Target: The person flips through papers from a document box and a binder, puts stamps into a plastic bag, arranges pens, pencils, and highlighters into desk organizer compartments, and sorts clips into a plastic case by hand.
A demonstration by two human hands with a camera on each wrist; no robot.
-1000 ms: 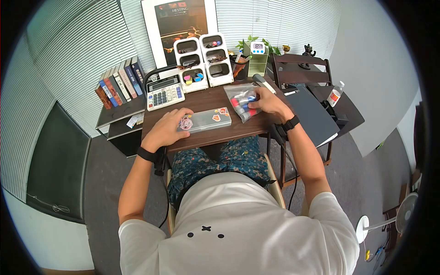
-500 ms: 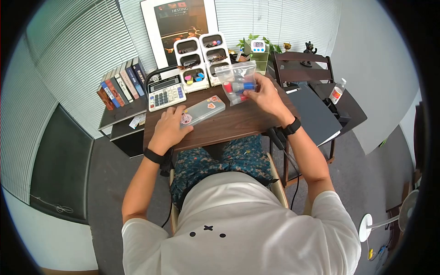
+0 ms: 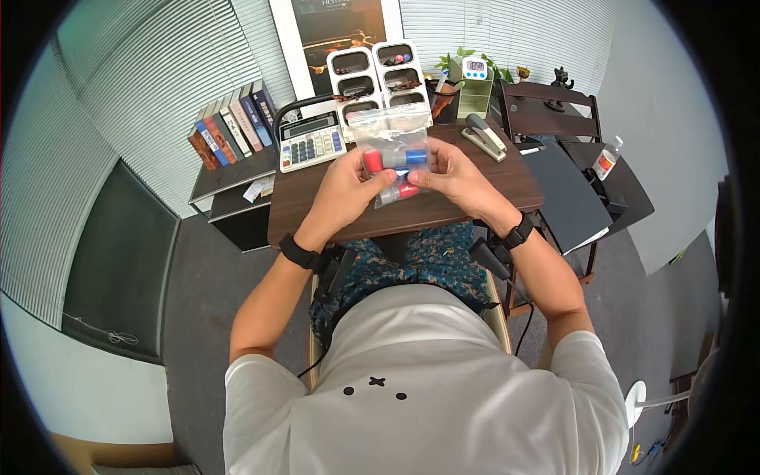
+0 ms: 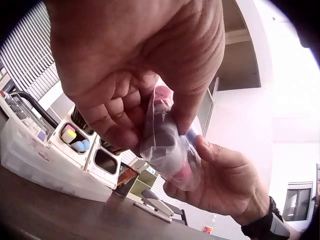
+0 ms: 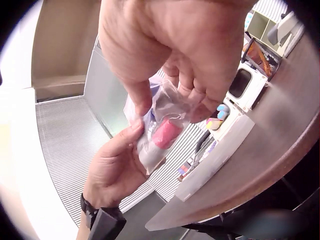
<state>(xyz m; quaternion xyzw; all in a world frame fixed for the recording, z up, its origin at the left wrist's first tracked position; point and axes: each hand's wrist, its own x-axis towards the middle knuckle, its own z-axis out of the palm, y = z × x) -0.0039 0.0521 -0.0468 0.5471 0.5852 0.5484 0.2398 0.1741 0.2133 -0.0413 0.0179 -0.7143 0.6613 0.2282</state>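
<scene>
Both hands hold a clear zip bag [image 3: 388, 123] above the desk, with several short, thick grey cylinders [image 3: 393, 159] inside that have red or blue ends. My left hand [image 3: 344, 196] grips its left side, the thumb in front and the other fingers behind. On the right side my right hand [image 3: 461, 184] pinches it the same way. The wrist views show the thumbs pressing the plastic [image 4: 159, 160] from opposite sides. A translucent pencil case [image 4: 50, 167] with stickers lies on the desk in the left wrist view; in the head view the hands and bag hide it.
A calculator [image 3: 313, 145] and white tiered organisers [image 3: 354, 63] stand behind the hands. To the right lie a stapler [image 3: 484, 138], a pen holder [image 3: 443, 103] and a green shelf with a timer [image 3: 475, 69]. A chair [image 3: 550, 119] is beside the desk [image 3: 507, 186].
My right hand has lifted the bag off the desk and brought it left to the middle. My left hand has let go of the pencil case and taken hold of the bag.
</scene>
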